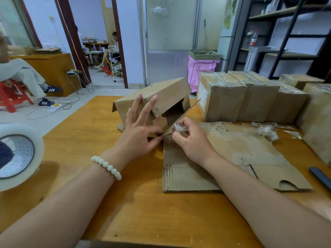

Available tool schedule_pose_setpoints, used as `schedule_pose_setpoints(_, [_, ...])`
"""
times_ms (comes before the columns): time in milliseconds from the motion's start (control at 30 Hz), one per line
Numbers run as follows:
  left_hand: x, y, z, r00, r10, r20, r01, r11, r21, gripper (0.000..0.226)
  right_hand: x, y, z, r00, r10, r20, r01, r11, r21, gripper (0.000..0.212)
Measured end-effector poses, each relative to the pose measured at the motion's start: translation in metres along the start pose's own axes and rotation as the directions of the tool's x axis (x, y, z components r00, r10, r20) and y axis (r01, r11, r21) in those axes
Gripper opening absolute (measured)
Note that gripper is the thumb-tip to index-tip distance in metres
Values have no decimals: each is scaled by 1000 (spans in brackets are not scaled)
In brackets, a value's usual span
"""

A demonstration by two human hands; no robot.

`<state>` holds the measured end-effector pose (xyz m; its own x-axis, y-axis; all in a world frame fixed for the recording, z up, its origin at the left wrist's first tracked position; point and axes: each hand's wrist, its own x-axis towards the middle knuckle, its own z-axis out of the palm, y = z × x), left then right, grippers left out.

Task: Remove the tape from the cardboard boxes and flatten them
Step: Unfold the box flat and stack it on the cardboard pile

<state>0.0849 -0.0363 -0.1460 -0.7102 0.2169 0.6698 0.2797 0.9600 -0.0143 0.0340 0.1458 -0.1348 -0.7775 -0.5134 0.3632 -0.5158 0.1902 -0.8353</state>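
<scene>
Our left hand (141, 129) lies open, fingers straight, pressing the half-opened box (168, 92) at the middle of the counter (89, 140); our right hand (191, 140) pinches a crumpled strip of tape (179, 127) at the box's near flap, just beside the left thumb. A flattened box (241, 149) lies under the right wrist; taped boxes (223, 99) stand in a row behind it; scraps (267, 132) lie by them; a roll (19, 154) sits far left.
</scene>
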Motion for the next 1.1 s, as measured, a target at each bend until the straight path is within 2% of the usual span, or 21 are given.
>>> schedule_pose_setpoints(233, [0,-5,2,999,38,26,-38,999,-35,26,3,4,1,995,-101,-16,97,984,-147,8])
schedule_pose_setpoints(367, [0,-6,3,998,62,-1,-62,996,-71,27,3,3,-1,982,-186,-36,173,958,-229,18])
schedule_pose_setpoints(533, [1,-7,2,1000,30,-5,-31,994,-106,32,6,5,-3,970,-244,14,238,927,-291,21])
schedule_pose_setpoints(633, [2,-8,0,1000,-5,-17,3,994,-113,38,7,7,-4,957,-286,46,285,899,-334,15])
schedule_pose_setpoints(700, [1,-8,-1,1000,-7,-20,5,994,-113,40,7,7,-4,965,-258,35,255,907,-334,15])
schedule_pose_setpoints(900, [0,-11,0,999,-18,-38,14,993,-120,37,5,4,-5,978,-205,36,208,948,-243,31])
schedule_pose_setpoints(1000, [-7,-24,-2,997,-30,-68,21,992,-125,26,8,9,-24,993,-56,-109,32,977,-211,38])
schedule_pose_setpoints(1100, [-10,-28,-2,994,-46,-100,32,990,-140,24,13,18,-40,978,97,-183,-141,959,-246,22])
